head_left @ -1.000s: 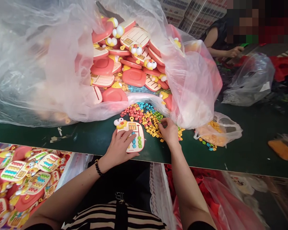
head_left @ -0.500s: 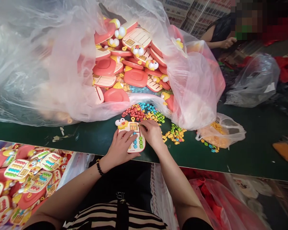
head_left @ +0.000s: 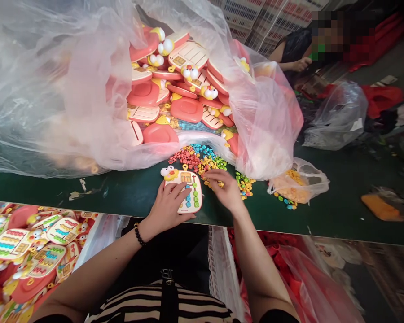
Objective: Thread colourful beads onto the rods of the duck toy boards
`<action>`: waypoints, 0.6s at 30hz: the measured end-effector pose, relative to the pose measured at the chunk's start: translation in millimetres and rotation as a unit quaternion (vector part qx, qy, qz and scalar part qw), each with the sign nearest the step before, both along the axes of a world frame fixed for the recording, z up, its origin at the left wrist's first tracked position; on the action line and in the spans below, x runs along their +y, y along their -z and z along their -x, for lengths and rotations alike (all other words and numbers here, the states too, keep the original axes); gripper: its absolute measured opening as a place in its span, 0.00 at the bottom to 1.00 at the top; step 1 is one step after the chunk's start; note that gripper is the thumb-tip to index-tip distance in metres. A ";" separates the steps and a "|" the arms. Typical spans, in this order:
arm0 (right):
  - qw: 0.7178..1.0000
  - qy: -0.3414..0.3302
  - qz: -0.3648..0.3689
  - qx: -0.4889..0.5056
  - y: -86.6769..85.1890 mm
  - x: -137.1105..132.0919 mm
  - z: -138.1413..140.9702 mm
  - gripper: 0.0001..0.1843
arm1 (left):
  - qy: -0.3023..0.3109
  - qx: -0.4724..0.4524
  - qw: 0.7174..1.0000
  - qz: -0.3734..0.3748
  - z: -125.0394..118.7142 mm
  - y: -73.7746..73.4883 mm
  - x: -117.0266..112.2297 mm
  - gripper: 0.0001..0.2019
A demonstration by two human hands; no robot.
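Note:
A cream toy board (head_left: pixel 197 205) with a red rim and a yellow, big-eyed duck head lies flat on the green table. Blue and green pieces sit in rows along its slots. My left hand (head_left: pixel 170 199) holds the board from its left side, fingers across its face and thumb along the lower edge. To the right of the board, my right hand (head_left: pixel 225 190) is over small yellow pieces, its fingers bent and slightly apart; no piece shows in them. Loose red pieces (head_left: pixel 186 158), blue pieces (head_left: pixel 199 148) and green pieces (head_left: pixel 221 162) lie just beyond.
A large clear plastic bag (head_left: pixel 262 130) of similar boards (head_left: pixel 186 110) spreads across the back. A small bag of orange pieces (head_left: pixel 294 190) lies to the right. Filled boards (head_left: pixel 49 255) are piled at lower left. Another person's hand (head_left: pixel 301 65) shows at upper right.
My right hand has left the board's upper right corner and moved right, over the loose pieces. A green piece now shows on the right-hand slot's upper part. My left hand stays on the board.

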State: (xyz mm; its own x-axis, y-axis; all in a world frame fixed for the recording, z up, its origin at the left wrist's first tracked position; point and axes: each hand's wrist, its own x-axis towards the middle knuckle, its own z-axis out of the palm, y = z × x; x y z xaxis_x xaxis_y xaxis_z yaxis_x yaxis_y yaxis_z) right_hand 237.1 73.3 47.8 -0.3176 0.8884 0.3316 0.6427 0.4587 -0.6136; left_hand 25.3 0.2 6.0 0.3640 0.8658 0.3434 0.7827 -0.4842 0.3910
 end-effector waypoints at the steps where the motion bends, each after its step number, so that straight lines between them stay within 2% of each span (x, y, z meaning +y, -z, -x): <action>1: 0.998 0.055 -0.006 0.004 -2.5 1.8 -12.3 0.13 | 0.001 -0.001 1.000 0.000 0.2 0.3 0.0 0.32; 2: 0.995 0.103 -0.007 -0.007 -3.8 4.0 -24.5 0.12 | 0.003 -0.002 1.000 0.000 0.5 0.6 0.1 0.33; 4: 0.988 0.144 0.025 -0.057 -2.3 8.5 -44.7 0.09 | 0.005 -0.003 1.000 0.000 0.9 0.7 0.2 0.33; 7: 0.982 0.124 0.086 -0.116 7.2 13.7 -57.2 0.06 | 0.005 0.000 1.000 -0.002 1.1 0.3 0.1 0.33; 10: 0.981 0.111 0.081 -0.139 15.9 18.3 -54.1 0.04 | 0.004 0.004 1.000 -0.001 0.7 -0.4 -0.4 0.32; 13: 0.978 0.112 0.075 -0.159 16.7 22.1 -49.7 0.05 | 0.003 0.008 1.000 0.003 0.2 -1.2 -0.9 0.32; 16: 0.981 0.113 0.099 -0.124 11.0 20.6 -49.4 0.08 | -0.001 0.007 1.000 0.010 -0.2 -1.9 -1.2 0.31; 18: 0.985 0.119 0.111 -0.054 6.4 15.1 -49.6 0.10 | -0.004 0.003 1.000 0.013 -0.4 -2.3 -1.2 0.31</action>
State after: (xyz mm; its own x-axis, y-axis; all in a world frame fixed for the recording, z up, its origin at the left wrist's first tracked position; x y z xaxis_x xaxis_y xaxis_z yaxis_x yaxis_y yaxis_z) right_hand 286.7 88.4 41.4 -0.1136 0.9888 0.0964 0.7825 0.1488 -0.6047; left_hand 25.7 -1.1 8.3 0.3597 0.8773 0.3178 0.7891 -0.4678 0.3982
